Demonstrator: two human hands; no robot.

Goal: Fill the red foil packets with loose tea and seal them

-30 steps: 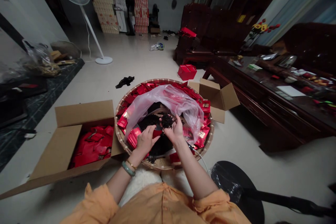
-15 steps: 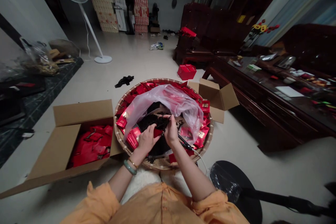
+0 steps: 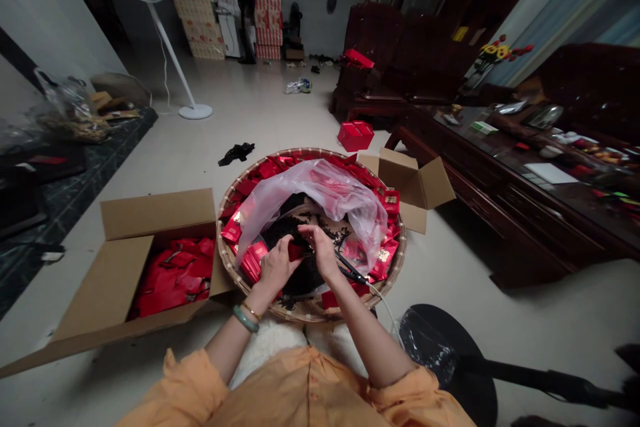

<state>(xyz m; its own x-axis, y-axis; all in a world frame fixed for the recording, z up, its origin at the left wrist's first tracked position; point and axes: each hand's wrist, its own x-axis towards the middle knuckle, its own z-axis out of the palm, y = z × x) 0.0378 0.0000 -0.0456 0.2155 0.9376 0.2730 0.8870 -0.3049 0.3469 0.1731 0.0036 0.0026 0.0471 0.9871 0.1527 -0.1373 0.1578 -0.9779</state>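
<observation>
Over a round woven basket (image 3: 306, 312), my left hand (image 3: 274, 268) is closed around a small red packet (image 3: 296, 251). My right hand (image 3: 324, 255) is at the packet's upper end with its fingers bent together; what they hold, if anything, is hidden. Dark loose dried leaves, like tea (image 3: 277, 230), lie below in a clear plastic bag (image 3: 310, 181) spread open in the basket. Shiny red packets (image 3: 256, 261) surround the bag. Close to my right wrist lies a black clamp-like tool (image 3: 353, 273) with a pale cord.
An open carton (image 3: 113, 280) filled with red packets (image 3: 175, 273) stands left of the basket. Another open carton (image 3: 413, 183) and a red box (image 3: 355, 137) are beyond it to the right. A black round stand base (image 3: 453, 373) lies near my right side, by a dark wooden table (image 3: 480, 173).
My right hand has moved slightly left and down from above the packet, and the dark clump visible at its fingers no longer shows. My left hand still holds the red packet.
</observation>
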